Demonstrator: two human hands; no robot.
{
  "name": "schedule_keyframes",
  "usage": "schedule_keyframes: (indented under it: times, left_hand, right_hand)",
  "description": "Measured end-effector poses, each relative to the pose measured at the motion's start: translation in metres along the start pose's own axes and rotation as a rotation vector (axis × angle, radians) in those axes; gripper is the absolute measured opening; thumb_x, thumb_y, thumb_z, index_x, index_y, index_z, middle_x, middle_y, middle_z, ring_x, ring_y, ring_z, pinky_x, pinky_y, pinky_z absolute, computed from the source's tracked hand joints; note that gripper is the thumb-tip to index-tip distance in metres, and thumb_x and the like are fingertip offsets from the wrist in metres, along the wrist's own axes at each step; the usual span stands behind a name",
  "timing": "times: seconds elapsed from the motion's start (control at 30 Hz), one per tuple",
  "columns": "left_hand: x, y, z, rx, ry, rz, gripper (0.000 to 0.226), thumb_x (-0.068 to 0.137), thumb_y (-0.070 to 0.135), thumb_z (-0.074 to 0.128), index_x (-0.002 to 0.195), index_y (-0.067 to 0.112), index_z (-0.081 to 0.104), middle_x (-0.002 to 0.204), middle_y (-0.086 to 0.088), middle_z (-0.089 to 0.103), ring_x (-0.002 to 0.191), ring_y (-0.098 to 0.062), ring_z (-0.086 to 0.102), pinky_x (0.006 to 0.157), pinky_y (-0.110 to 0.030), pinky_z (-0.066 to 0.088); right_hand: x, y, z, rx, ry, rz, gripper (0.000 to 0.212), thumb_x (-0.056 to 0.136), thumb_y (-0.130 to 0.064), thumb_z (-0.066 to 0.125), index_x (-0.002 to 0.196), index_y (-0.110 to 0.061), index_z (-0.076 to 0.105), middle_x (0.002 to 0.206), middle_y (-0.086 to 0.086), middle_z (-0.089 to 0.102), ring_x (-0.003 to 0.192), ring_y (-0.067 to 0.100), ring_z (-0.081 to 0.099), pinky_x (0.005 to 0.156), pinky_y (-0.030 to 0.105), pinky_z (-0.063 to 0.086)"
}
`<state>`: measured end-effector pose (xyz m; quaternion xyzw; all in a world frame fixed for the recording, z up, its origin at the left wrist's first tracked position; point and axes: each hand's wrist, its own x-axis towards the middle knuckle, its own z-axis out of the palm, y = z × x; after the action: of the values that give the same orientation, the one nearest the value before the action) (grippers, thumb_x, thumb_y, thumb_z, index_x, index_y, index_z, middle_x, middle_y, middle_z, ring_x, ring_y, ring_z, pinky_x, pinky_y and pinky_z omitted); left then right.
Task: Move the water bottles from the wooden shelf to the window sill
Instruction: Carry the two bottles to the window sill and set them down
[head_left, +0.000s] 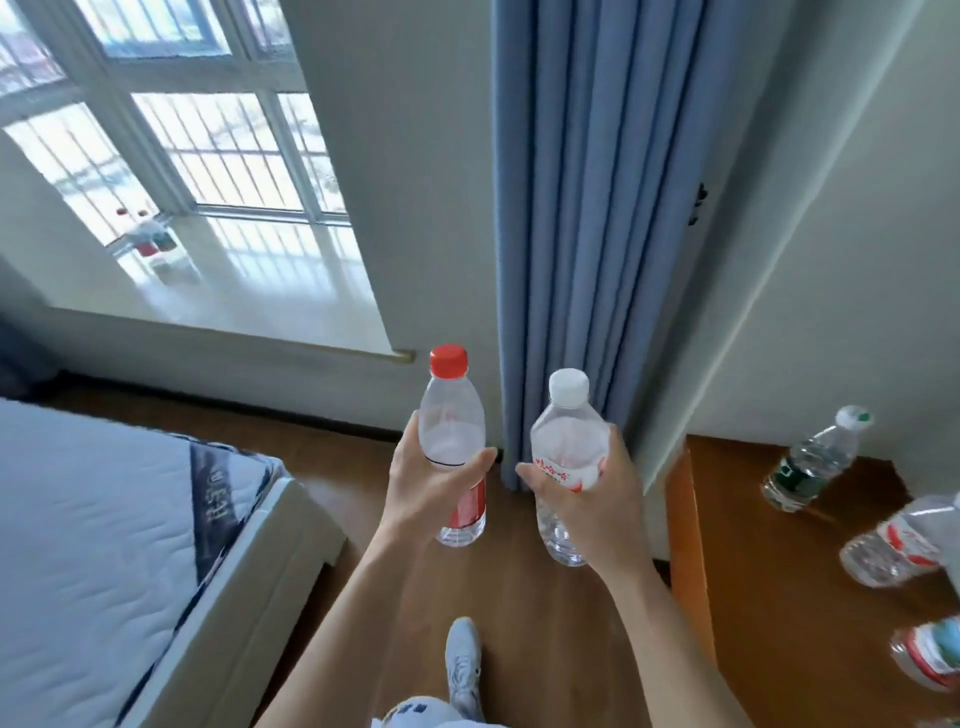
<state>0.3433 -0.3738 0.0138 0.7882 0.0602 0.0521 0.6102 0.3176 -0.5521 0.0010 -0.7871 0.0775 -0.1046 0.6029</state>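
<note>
My left hand (428, 486) grips a clear bottle with a red cap (452, 426), held upright over the floor. My right hand (602, 491) grips a clear bottle with a white cap (569, 431), also upright, just right of the first. The wooden shelf (779, 587) at the right carries a green-labelled bottle (810, 460), a red-labelled bottle (898, 540) and another bottle (930, 657) cut by the frame edge. The white window sill (249, 280) lies at the upper left, with two small bottles (148, 236) standing at its far end.
A bed with a white mattress (104, 545) fills the lower left. A blue curtain (587, 208) hangs between the window and the shelf. My white shoe (462, 662) stands on the wooden floor (519, 597) between bed and shelf.
</note>
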Motion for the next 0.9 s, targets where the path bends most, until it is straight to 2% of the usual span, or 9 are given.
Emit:
schedule_keyframes:
  times: [0.13,0.33,0.43,0.57,0.7,0.8,0.9]
  left_hand:
    - [0.005,-0.016,-0.043,0.006,0.126,-0.028,0.045,0.061,0.037,0.083,0.099,0.029,0.060,0.093,0.006,0.070,0.090,-0.011,0.068,0.083,-0.035,0.057]
    - [0.029,-0.038,-0.091,-0.003,0.231,-0.054,0.043,0.070,0.029,0.087,0.102,0.035,0.059,0.095,0.011,0.069,0.089,0.001,0.065,0.082,-0.029,0.054]
    - [0.055,-0.051,-0.113,-0.012,0.265,-0.065,0.045,0.071,0.031,0.087,0.102,0.040,0.056,0.097,0.012,0.067,0.089,0.005,0.064,0.078,-0.024,0.051]
    - [0.101,-0.070,-0.142,-0.028,0.317,-0.089,0.047,0.065,0.042,0.083,0.102,0.045,0.054,0.099,0.013,0.065,0.094,-0.002,0.065,0.079,-0.026,0.053]
    - [0.159,-0.083,-0.180,-0.046,0.356,-0.097,0.045,0.068,0.034,0.085,0.104,0.039,0.059,0.099,0.006,0.067,0.093,-0.010,0.067,0.076,-0.030,0.055]
    - [0.205,-0.088,-0.215,-0.049,0.389,-0.098,0.048,0.064,0.038,0.082,0.106,0.034,0.059,0.098,0.008,0.068,0.091,-0.007,0.067,0.075,-0.026,0.055]
    - [0.242,-0.095,-0.249,-0.047,0.430,-0.107,0.050,0.065,0.038,0.083,0.108,0.031,0.058,0.098,0.009,0.067,0.092,-0.005,0.066,0.076,-0.023,0.053]
  right_hand:
    - [0.008,-0.008,0.044,0.003,-0.115,-0.007,0.055,0.066,-0.029,0.092,0.104,-0.034,0.053,0.092,-0.016,0.066,0.088,-0.010,0.060,0.072,0.014,0.046]
    - [0.032,-0.011,0.106,0.001,-0.218,-0.001,0.058,0.058,-0.046,0.087,0.105,-0.034,0.055,0.094,-0.010,0.070,0.092,0.006,0.067,0.083,0.036,0.056]
    - [0.054,-0.014,0.140,-0.030,-0.249,-0.028,0.061,0.057,-0.051,0.085,0.106,-0.032,0.054,0.095,-0.011,0.069,0.092,0.005,0.066,0.081,0.033,0.056]
    - [0.092,-0.024,0.195,-0.083,-0.304,-0.070,0.059,0.065,-0.038,0.091,0.109,-0.029,0.053,0.099,-0.014,0.066,0.092,-0.001,0.063,0.075,0.019,0.051]
    - [0.138,-0.041,0.256,-0.127,-0.332,-0.101,0.061,0.065,-0.042,0.090,0.112,-0.028,0.053,0.100,-0.015,0.065,0.095,0.011,0.063,0.081,0.033,0.055]
    - [0.171,-0.057,0.306,-0.152,-0.344,-0.133,0.064,0.065,-0.040,0.090,0.115,-0.025,0.053,0.100,-0.013,0.064,0.094,0.013,0.062,0.081,0.031,0.053]
    - [0.198,-0.067,0.355,-0.137,-0.367,-0.131,0.064,0.064,-0.039,0.091,0.115,-0.026,0.053,0.099,-0.015,0.064,0.094,0.013,0.063,0.084,0.034,0.055]
